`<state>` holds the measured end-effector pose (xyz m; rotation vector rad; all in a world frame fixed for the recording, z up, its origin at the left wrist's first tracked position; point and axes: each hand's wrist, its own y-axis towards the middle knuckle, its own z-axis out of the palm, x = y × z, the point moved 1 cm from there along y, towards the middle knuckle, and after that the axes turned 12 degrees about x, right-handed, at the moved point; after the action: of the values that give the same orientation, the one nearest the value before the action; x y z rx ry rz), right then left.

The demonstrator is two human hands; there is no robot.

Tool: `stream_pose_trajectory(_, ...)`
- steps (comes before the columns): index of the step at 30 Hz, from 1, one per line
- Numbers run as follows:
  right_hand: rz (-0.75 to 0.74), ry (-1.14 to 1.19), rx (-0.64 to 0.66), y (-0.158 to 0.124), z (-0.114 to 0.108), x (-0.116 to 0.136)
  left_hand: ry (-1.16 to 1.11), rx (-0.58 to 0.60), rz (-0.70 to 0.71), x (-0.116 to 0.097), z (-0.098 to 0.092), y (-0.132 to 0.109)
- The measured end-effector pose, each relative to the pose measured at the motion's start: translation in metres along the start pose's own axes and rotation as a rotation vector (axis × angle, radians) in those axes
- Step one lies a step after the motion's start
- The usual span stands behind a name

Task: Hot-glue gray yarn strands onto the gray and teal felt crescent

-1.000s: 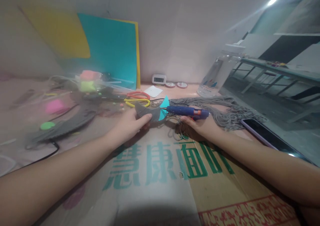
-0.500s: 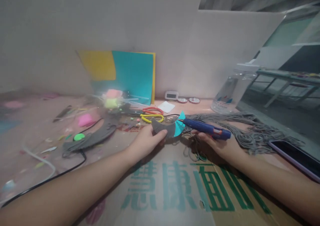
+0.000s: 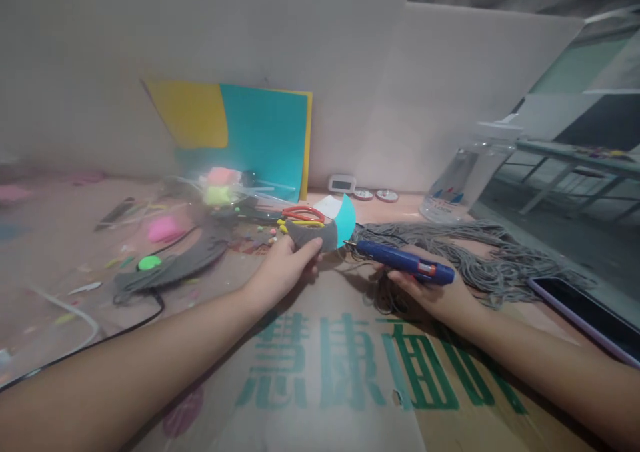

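Observation:
My left hand pinches a curved grey piece that has a turquoise piece at its right end. In my right hand is a blue hot glue gun, its fingers wrapped round the body. The metal tip points left, by the lower edge of the turquoise piece; whether they touch I cannot tell. Just behind the grey piece lie scissors with red and yellow handles. Both hands are above a cardboard sheet with green printed characters.
Grey cord lies in a heap at the right, by a phone and a clear bottle. Turquoise and yellow sheets lean on the wall. At left are a grey curved piece, pink clay and a black cable.
The grey piece with its turquoise end has moved left and tilted upward in my left hand. The glue gun's tip has gone from the turquoise surface to near its lower edge.

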<state>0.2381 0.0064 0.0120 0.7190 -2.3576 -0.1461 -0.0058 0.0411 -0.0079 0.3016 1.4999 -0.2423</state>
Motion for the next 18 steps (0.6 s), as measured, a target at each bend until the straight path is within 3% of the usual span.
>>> stream_pose_trajectory(13, 0.045, -0.025, -0.011, 0.0014, 0.0017, 0.0025, 0.116, 0.026, 0.001, 0.0026, -0.0035, -0.0009)
stream_pose_trajectory(18, 0.101, 0.086, -0.163, 0.0035, -0.0071, 0.0024, 0.220, 0.065, -0.009, 0.0006, -0.0011, -0.0028)
